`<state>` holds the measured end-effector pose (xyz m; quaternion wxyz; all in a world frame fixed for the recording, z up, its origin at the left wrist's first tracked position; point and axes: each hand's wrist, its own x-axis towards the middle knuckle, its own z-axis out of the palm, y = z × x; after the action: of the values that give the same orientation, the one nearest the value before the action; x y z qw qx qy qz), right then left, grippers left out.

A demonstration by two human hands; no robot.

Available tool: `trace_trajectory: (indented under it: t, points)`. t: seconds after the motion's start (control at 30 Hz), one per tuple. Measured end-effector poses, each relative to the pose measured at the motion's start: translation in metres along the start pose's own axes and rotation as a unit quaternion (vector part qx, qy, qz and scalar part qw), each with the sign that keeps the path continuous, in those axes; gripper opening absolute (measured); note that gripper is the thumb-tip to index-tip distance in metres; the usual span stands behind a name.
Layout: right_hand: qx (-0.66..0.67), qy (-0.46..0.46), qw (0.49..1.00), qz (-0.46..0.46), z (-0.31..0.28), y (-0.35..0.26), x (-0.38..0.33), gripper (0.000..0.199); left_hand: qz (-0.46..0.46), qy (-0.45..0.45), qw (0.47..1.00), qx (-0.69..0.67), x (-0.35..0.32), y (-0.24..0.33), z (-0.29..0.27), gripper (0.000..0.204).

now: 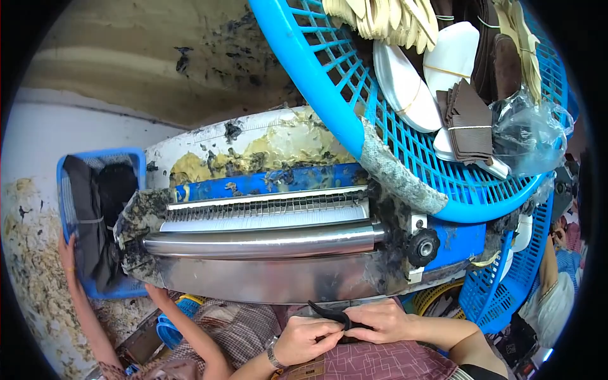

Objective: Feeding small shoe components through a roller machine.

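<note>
The black piece is at the bottom centre of the frame, a narrow dark strip (326, 312) held in front of the purple patterned garment (386, 360) and just below the metal plate (253, 278) of the roller machine (259, 242). The left grip (310, 339) is pinched narrow on the strip's lower left side, and the right grip (379, 322) is closed on it from the right, the two nearly meeting over its middle; how firmly either one presses, I cannot tell.

By its look the strip should be light, soft and bendy, more likely to fold or curl than to break. Its surface seems fairly dull, so it probably does not slip much. The best hold would be a light pinch near each end or along an edge, as too much pull might stretch it out of shape.

Its long axis runs at a slant, from upper left towards lower right, though the part between the hands is mostly covered. The free end is slender and curved, its tip rising towards the upper left of the frame (a co-worker's hand (68, 253), at the far left, rests against the blue crate (142, 174) and is well apart from this work)
</note>
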<state>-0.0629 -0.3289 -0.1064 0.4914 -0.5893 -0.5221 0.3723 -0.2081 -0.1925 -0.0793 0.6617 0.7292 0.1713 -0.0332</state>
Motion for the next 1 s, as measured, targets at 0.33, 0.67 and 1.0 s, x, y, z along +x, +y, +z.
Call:
trace_trajectory:
  t: [0.33,0.67,1.0]
  points:
    - [-0.159,0.034,0.986,-0.032,-0.002,-0.015,0.005,0.024,0.07,0.117,0.981,0.141,-0.005,0.006,0.012,0.012]
    - [-0.174,-0.007,0.984,-0.028,0.012,-0.026,0.006,0.031,0.039,0.246,0.953,0.173,-0.023,0.009,0.031,0.021]
    - [-0.176,-0.009,0.983,-0.06,0.034,-0.046,0.0,0.015,0.1,0.342,0.91,0.212,-0.056,0.008,0.044,0.017]
